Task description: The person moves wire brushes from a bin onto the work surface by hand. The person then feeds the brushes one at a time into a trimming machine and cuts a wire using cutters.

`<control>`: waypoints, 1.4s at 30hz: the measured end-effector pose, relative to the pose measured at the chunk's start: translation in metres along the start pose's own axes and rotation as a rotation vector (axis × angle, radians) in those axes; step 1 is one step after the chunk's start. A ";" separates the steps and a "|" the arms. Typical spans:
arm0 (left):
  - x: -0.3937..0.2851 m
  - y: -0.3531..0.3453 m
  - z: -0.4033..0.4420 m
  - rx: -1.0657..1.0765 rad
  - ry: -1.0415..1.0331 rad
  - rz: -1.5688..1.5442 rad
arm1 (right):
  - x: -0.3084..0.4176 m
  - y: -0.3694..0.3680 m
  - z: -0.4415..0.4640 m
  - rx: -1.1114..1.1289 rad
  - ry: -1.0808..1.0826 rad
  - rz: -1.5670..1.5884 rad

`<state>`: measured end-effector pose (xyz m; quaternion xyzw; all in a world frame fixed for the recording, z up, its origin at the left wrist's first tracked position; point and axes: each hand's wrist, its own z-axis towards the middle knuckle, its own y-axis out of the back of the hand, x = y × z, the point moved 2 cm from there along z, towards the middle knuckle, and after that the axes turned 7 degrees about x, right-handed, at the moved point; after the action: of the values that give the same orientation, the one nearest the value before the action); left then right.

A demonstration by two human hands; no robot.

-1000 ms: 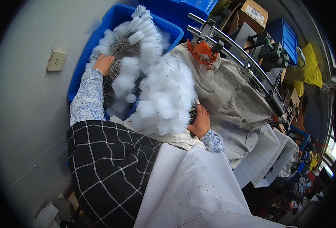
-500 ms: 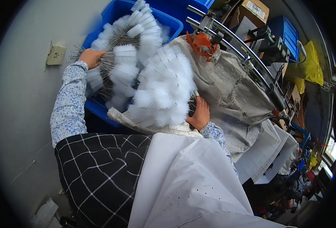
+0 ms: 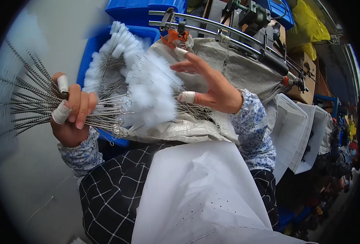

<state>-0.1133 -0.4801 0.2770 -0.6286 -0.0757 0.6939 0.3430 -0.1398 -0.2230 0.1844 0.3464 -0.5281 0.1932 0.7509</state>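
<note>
My left hand (image 3: 75,109), with white tape on its fingers, is closed round a bundle of wire brushes (image 3: 32,99). Their twisted stems fan out to the left into blurred white bristles, and their looped ends stick out to the right. My right hand (image 3: 217,90) is held over the pile with thumb and fingers apart, tape on thumb and a fingertip. Below and left of it lies a heap of white-bristled brushes (image 3: 153,91), its wire stems showing under the thumb. More brushes curve up inside a blue bin (image 3: 85,65).
A greyish woven sack (image 3: 245,73) spreads beneath and right of the heap. Metal rails (image 3: 237,36) with an orange rag (image 3: 173,38) cross behind it. White plastic bins (image 3: 287,122) stand at right. A grey wall (image 3: 37,175) borders the left.
My left hand has lifted a bundle of brushes out of the bin, bringing it left and nearer. My right hand has risen from the heap's right edge and spread its fingers. The view has shifted.
</note>
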 end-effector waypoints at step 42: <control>0.106 -0.027 0.107 0.579 0.372 1.548 | -0.018 0.065 -0.146 -0.992 0.008 0.495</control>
<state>-0.1993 -0.3637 0.2257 -0.4943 0.6145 0.6103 -0.0745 -0.0928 -0.0717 0.1586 -0.1839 -0.6186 0.0934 0.7581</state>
